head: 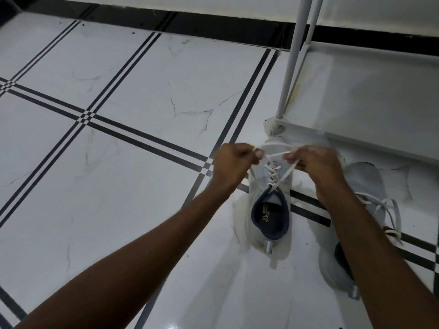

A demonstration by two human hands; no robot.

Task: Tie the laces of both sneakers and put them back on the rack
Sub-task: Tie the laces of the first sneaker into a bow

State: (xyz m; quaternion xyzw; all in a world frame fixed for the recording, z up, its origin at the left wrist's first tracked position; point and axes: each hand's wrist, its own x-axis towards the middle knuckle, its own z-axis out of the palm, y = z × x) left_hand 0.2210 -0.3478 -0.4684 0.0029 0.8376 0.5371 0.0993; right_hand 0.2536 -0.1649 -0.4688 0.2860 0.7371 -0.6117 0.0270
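Observation:
A pale grey sneaker (269, 210) with a dark blue lining stands on the floor, toe pointing away from me. Its white laces (276, 154) are stretched in loops between my two hands above the toe. My left hand (231, 163) pinches one lace end, and my right hand (313, 163) pinches the other. A second grey sneaker (365, 184) lies to the right, partly hidden behind my right forearm, its laces (392, 214) loose. The white rack (370, 141) stands just beyond the sneakers, with its bottom shelf bare.
The floor is white tile with dark double stripes (114, 131). A rack leg (293, 67) rises from a round foot (273, 125) right behind the sneaker I hold by its laces. A black skirting (190, 24) runs along the far wall.

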